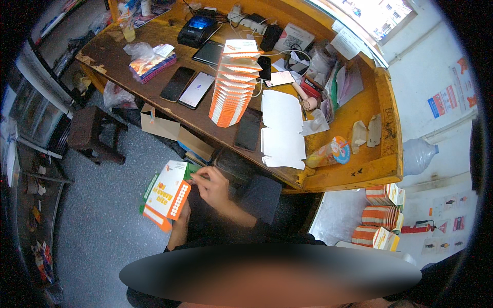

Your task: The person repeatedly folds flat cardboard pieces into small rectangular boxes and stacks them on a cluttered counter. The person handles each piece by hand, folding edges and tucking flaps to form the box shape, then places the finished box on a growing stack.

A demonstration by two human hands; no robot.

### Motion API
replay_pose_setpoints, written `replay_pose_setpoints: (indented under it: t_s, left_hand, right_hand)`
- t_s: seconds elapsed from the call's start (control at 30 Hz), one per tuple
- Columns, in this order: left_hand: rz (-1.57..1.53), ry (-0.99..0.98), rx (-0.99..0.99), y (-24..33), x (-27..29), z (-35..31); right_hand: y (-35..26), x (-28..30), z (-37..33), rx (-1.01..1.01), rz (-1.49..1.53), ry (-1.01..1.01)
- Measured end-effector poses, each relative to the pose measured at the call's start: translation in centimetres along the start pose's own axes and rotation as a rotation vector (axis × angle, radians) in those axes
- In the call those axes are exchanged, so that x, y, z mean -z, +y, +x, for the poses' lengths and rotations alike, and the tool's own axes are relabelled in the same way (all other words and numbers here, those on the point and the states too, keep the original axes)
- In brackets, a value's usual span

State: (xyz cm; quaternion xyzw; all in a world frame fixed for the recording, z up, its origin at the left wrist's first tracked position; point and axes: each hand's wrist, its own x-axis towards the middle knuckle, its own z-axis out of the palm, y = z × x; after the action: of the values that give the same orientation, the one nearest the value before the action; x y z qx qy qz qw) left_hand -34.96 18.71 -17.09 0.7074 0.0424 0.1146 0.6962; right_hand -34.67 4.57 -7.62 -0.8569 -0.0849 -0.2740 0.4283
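Note:
A white, orange and green cardboard food box (pixel 168 192), partly folded, is held over my lap. Its orange flap hangs at the lower end and a green side shows at the left. My left hand (pixel 181 219) grips it from beneath, with most of the fingers hidden behind the card. At the box's upper right corner, my right hand (pixel 213 186) pinches the green flap (pixel 192 169) between thumb and fingers. On the desk ahead stands a tall stack of nested orange and white boxes (pixel 231 92). Flat white card blanks (pixel 282 128) lie to its right.
The wooden desk (pixel 123 51) carries phones (pixel 196 90), a card terminal (pixel 197 30) and a small basket (pixel 152 66). More stacked boxes (pixel 382 218) stand at the right, below a water bottle (pixel 421 155). A brown stool (pixel 96 131) is at the left; an opened carton (pixel 162 124) sits under the desk edge.

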Motion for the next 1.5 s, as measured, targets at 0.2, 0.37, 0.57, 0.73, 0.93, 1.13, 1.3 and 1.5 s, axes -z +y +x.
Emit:
replay_pose_setpoints:
  t_s: [0.2,0.37,0.57,0.73,0.93,1.13,1.3,1.5]
  left_hand:
    - [-0.453,0.032,0.211,1.9,-0.6,-0.4]
    - [-0.172,-0.007,0.190,4.0,-1.5,0.3]
    - [0.410,-0.044,-0.241,5.4,-1.8,1.5]
    - [0.852,-0.624,-0.026,5.5,-1.8,0.6]
    - [-0.568,-0.052,0.475,6.8,-1.3,0.7]
    - [-0.340,-0.017,0.472,7.7,-0.1,2.3]
    - [-0.235,0.016,0.438,8.3,0.1,2.5]
    - [-0.279,0.001,0.284,9.3,-0.4,2.2]
  right_hand:
    - [0.3,0.4,-0.3,0.119,-0.064,-0.158]
    - [0.4,0.6,-0.1,0.227,-0.021,-0.262]
    - [-1.2,2.4,0.5,0.007,0.151,-0.183]
    - [-0.6,0.7,1.3,0.153,0.040,-0.177]
    - [2.0,1.1,0.9,0.213,-0.052,-0.181]
    - [2.0,0.9,0.9,0.361,-0.100,-0.254]
    - [2.6,0.8,0.4,0.144,-0.038,-0.300]
    - [2.6,0.8,0.6,-0.110,0.103,-0.287]
